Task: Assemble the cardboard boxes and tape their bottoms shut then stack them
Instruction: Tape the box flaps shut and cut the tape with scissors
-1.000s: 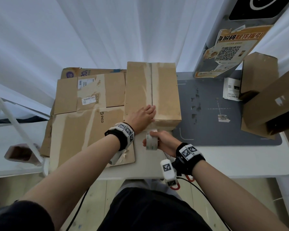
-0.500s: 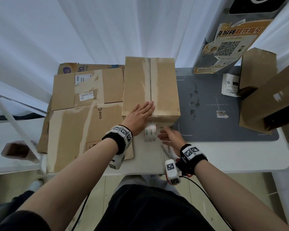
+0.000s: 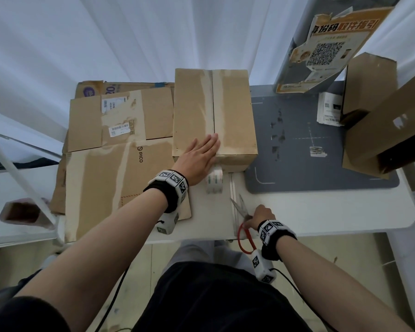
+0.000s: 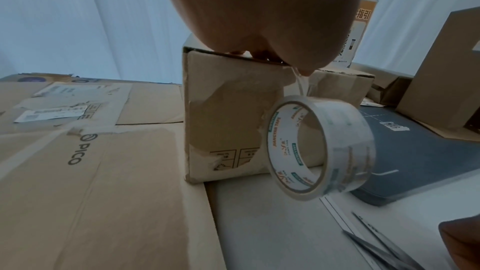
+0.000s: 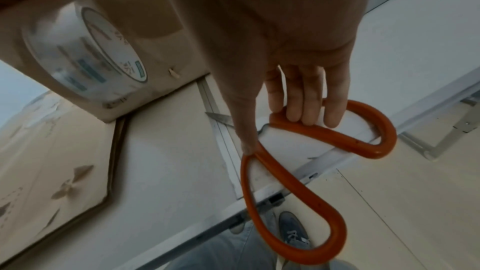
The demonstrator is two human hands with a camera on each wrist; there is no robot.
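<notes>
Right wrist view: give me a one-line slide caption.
Right hand takes the orange-handled scissors off the white table; the tape roll hangs beside the cardboard box.

Head overhead; wrists close (tape roll [image 4: 322,147] shared).

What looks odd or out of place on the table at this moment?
The tape roll hangs off the table by an uncut strip from the box edge. The left hand presses the tape down; the right hand grips the scissors.
</notes>
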